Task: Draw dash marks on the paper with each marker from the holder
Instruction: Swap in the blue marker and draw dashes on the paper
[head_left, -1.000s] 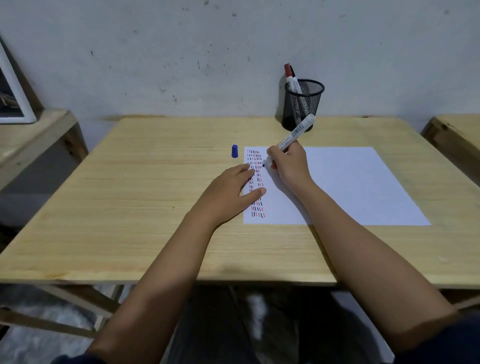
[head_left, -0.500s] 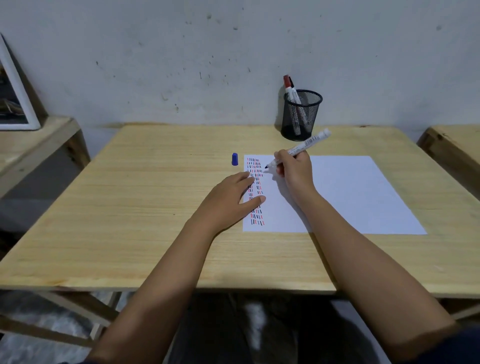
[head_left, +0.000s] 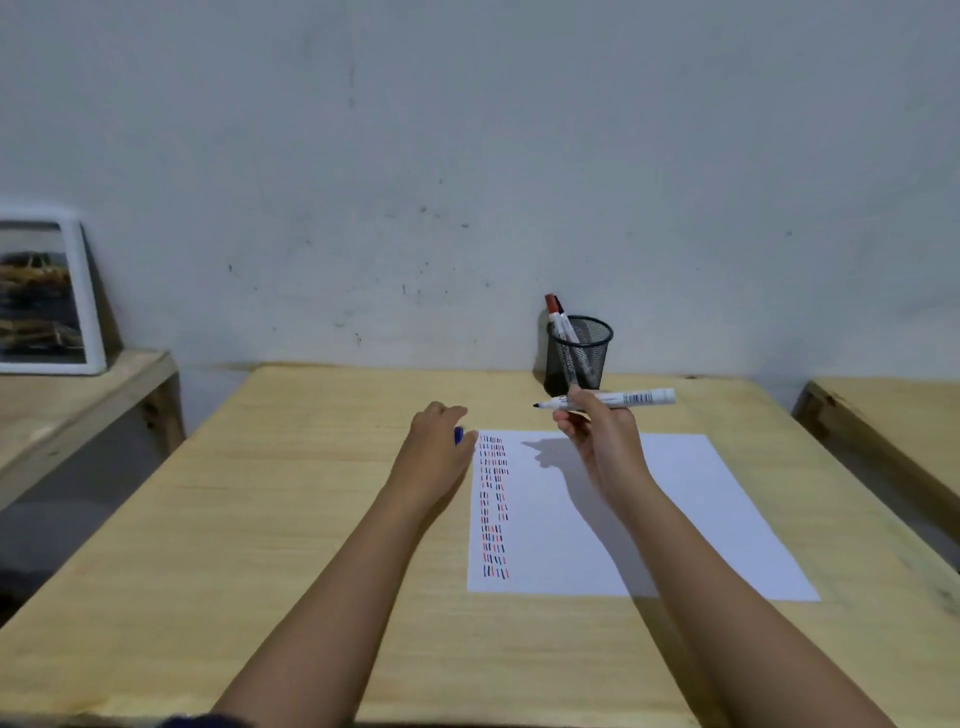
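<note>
My right hand (head_left: 597, 436) pinches the uncapped marker (head_left: 608, 399) aloft; left fingers (head_left: 441, 415) curl onto the blue cap (head_left: 458, 435). A fumbled recapping could ink my skin.

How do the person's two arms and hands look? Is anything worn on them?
Both forearms are bare, and the left hand and right hand wear no gloves. No watch, ring or bracelet shows. A dark blue sleeve edge appears only at the bottom of the view, near the left elbow.

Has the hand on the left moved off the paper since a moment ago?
Yes. The left hand slid off the paper, away toward the blue cap.
</note>
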